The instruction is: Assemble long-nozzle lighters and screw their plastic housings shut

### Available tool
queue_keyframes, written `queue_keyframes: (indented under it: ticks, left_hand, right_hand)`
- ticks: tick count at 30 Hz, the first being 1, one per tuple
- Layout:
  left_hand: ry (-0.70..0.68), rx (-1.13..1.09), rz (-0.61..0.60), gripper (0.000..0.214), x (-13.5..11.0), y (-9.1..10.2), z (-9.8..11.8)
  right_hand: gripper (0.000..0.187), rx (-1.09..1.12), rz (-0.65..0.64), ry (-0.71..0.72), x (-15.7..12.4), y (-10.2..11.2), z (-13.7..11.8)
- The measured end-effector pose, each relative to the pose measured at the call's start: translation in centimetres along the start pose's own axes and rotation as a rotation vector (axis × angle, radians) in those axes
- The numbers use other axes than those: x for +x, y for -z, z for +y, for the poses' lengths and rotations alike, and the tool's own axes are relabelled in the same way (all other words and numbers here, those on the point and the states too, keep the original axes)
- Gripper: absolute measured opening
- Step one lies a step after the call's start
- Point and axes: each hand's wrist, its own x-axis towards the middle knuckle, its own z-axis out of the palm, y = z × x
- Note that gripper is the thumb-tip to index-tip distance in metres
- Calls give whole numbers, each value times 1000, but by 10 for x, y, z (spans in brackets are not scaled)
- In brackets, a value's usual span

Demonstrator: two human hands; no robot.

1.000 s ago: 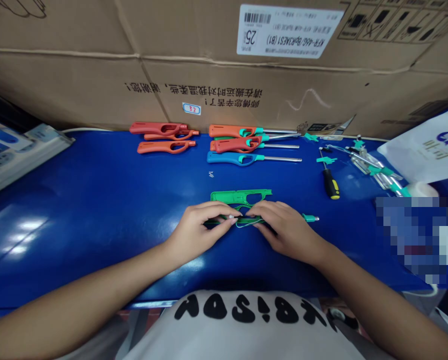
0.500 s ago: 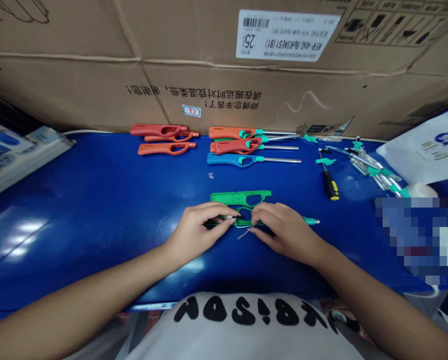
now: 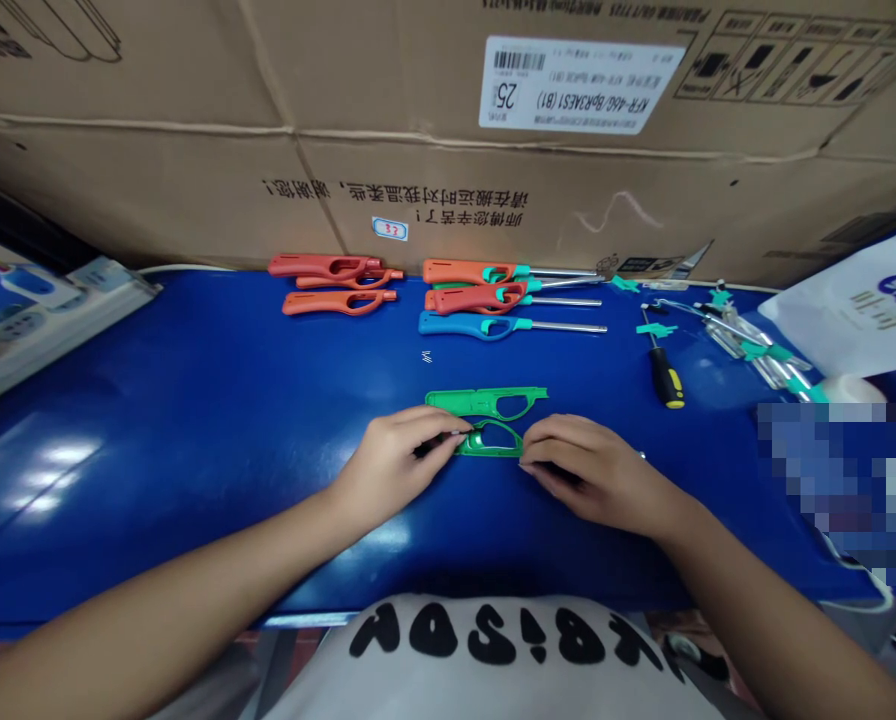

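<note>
A green lighter shell half lies open side up between my hands, its trigger loop and a thin pale wire or tube visible. My left hand covers its handle end, thumb and index finger pinched on a small dark and white part inside it. At the other end, my right hand is closed over the nozzle end of the shell, hiding what lies under the fingers. A small metal tip peeks out beyond that hand. The matching green shell half rests just behind.
Several assembled lighters, one blue, lie behind, beside orange and red shells. Tiny white pieces are nearer. On the right are a screwdriver, metal tubes with teal parts and a white bag. A cardboard box walls the back.
My right hand has shifted right along the shell, uncovering its trigger loop. The thin clear tube that stuck out below its fingers no longer shows. My left hand keeps its pinch.
</note>
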Motion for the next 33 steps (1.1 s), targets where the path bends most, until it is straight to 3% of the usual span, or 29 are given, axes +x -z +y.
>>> queue_keyframes:
  ticks: [5, 10, 17, 22, 26, 33]
  left_hand:
    - [-22, 12, -7, 13, 0, 1, -1]
    - [-34, -1, -24, 14, 1, 1, -3]
    - [-85, 31, -40, 14, 0, 2, -2]
    - [-137, 91, -88, 20, 1, 5, 2]
    - [-164, 97, -97, 25, 1, 9, 0]
    - [-112, 69, -57, 23, -1, 8, -5]
  right_hand:
    - [22, 41, -9, -67, -3, 7, -1]
    - [8, -80, -64, -155, -6, 14, 7]
    - [12, 125, -13, -310, -1, 15, 6]
    - [11, 77, -131, -428, 10, 21, 4]
    - [3, -74, -173, -389, 19, 25, 0]
    - [13, -43, 25, -181, 40, -4, -7]
